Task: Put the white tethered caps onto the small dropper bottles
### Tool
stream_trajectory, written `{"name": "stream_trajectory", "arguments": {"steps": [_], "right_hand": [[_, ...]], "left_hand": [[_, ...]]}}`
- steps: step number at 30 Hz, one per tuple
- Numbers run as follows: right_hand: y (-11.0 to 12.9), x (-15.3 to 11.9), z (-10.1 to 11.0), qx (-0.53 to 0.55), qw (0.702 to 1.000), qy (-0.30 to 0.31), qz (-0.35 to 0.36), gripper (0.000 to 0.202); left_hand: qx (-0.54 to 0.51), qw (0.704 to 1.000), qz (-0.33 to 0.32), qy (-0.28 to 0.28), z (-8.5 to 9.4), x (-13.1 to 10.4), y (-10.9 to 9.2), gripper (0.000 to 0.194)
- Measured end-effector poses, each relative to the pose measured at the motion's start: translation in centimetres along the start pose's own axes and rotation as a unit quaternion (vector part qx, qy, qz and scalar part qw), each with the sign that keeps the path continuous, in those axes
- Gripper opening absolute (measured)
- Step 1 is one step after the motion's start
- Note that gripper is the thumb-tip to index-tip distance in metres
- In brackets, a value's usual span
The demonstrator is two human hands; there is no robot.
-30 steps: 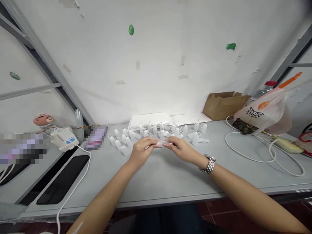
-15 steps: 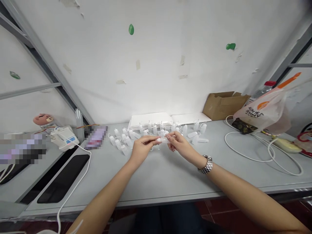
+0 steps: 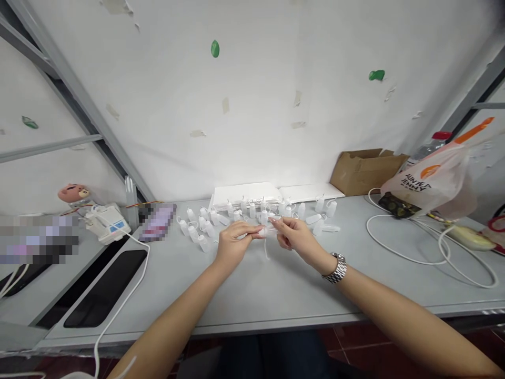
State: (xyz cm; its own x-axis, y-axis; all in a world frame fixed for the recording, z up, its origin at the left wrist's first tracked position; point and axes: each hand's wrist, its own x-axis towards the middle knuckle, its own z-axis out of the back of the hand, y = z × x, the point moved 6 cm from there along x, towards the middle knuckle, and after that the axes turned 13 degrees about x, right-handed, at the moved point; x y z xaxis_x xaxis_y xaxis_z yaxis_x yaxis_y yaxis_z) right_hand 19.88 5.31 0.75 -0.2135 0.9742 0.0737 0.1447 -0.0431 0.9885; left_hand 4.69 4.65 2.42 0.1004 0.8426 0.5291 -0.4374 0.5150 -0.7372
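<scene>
A small translucent squeeze bottle (image 3: pixel 264 231) lies sideways between my two hands, a little above the table. My left hand (image 3: pixel 235 242) is closed, with thumb and fingertips pinching its left end. At the other end, my right hand (image 3: pixel 292 231) is closed too, its thumb and index finger on the clear part; the fingers partly cover it. A thin white strap (image 3: pixel 266 250) dangles below the fingers. Behind the hands stand several similar squeeze bottles (image 3: pixel 203 242), some with thin needle tips, and a few lie on their sides.
White flat sheets (image 3: pixel 244 193) are stacked against the wall. To the right are a cardboard box (image 3: pixel 366 171), a plastic bag (image 3: pixel 434 173) and a looped white cable (image 3: pixel 402 258). A black phone-like slab (image 3: pixel 104 289) and a white device (image 3: pixel 108 223) are on the left.
The bottle between my hands has shifted slightly right and down, and more of the strap hangs below it. Both hands stay pinched around it. The view has shifted slightly.
</scene>
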Motion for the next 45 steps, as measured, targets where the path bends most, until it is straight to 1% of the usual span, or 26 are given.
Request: {"name": "stream_trajectory", "arguments": {"steps": [2, 4, 6, 9, 12, 15, 19, 21, 23, 26, 28, 30, 32, 34, 36, 39, 41, 43, 45], "right_hand": [[-0.2, 0.0, 0.2, -0.015, 1.0, 0.0, -0.011, 0.047], [-0.4, 0.1, 0.3, -0.035, 0.999, 0.006, -0.01, 0.051], [-0.6, 0.1, 0.2, -0.046, 0.999, 0.016, -0.009, 0.05], [-0.7, 0.1, 0.2, -0.064, 0.998, 0.02, -0.006, 0.045], [-0.2, 0.1, 0.2, -0.089, 0.996, 0.019, 0.023, 0.038], [0.6, 0.2, 0.2, -0.081, 0.994, 0.041, 0.054, 0.032], [1.1, 0.2, 0.4, -0.064, 0.994, 0.069, 0.061, 0.024], [1.2, 0.1, 0.5, -0.063, 0.993, 0.077, 0.064, 0.023], [1.1, 0.1, 0.4, -0.061, 0.993, 0.079, 0.066, 0.023], [0.9, 0.1, 0.2, -0.063, 0.993, 0.079, 0.055, 0.023], [0.6, 0.1, 0.0, -0.07, 0.994, 0.077, 0.027, 0.027], [0.1, 0.1, -0.1, -0.076, 0.994, 0.072, -0.015, 0.036], [-0.3, 0.1, -0.1, -0.07, 0.994, 0.069, -0.057, 0.044], [-0.6, 0.1, -0.1, -0.054, 0.992, 0.074, -0.082, 0.047], [-0.5, 0.1, -0.1, -0.045, 0.993, 0.073, -0.079, 0.047], [-0.2, 0.2, -0.1, -0.053, 0.995, 0.073, -0.045, 0.039], [0.2, 0.2, -0.2, -0.057, 0.995, 0.081, -0.014, 0.035], [0.4, 0.1, -0.2, -0.058, 0.995, 0.084, 0.015, 0.033], [0.5, 0.1, -0.1, -0.063, 0.995, 0.077, 0.032, 0.031]], "left_hand": [[0.006, 1.0, -0.021, 0.001, -0.2, -0.1, -0.3, 0.019], [0.007, 1.0, -0.006, -0.004, -0.4, -0.3, -0.2, 0.017], [0.001, 0.999, 0.041, -0.002, -0.6, -0.3, 0.3, 0.013], [-0.029, 0.991, 0.129, 0.012, -1.0, -0.3, 1.4, 0.012], [-0.062, 0.981, 0.18, 0.018, -1.0, -0.1, 2.1, 0.015], [-0.077, 0.977, 0.197, 0.016, -0.7, 0.2, 2.2, 0.015], [-0.087, 0.976, 0.199, 0.026, -0.5, 0.2, 2.3, 0.012], [-0.085, 0.978, 0.19, 0.031, -0.4, 0.1, 2.2, 0.012], [-0.073, 0.983, 0.165, 0.026, -0.2, 0.0, 2.0, 0.012], [-0.034, 0.996, 0.087, -0.007, 0.5, 0.1, 1.3, 0.012], [-0.003, 1.0, 0.017, -0.019, 0.8, 0.2, 0.6, 0.015], [0.022, 0.999, -0.036, -0.022, 0.9, 0.2, 0.0, 0.018], [0.039, 0.998, -0.046, -0.021, 0.8, 0.1, -0.3, 0.023], [0.047, 0.999, -0.012, -0.015, 0.7, 0.0, -0.1, 0.032], [0.039, 0.998, 0.042, -0.003, 0.6, -0.1, 0.2, 0.038], [-0.008, 0.993, 0.12, 0.009, 0.3, -0.1, 0.9, 0.036], [-0.048, 0.987, 0.156, 0.007, 0.3, 0.0, 1.5, 0.036], [-0.075, 0.981, 0.177, 0.001, 0.3, 0.1, 1.8, 0.037], [-0.082, 0.98, 0.183, 0.0, 0.3, 0.2, 1.9, 0.036]]}}
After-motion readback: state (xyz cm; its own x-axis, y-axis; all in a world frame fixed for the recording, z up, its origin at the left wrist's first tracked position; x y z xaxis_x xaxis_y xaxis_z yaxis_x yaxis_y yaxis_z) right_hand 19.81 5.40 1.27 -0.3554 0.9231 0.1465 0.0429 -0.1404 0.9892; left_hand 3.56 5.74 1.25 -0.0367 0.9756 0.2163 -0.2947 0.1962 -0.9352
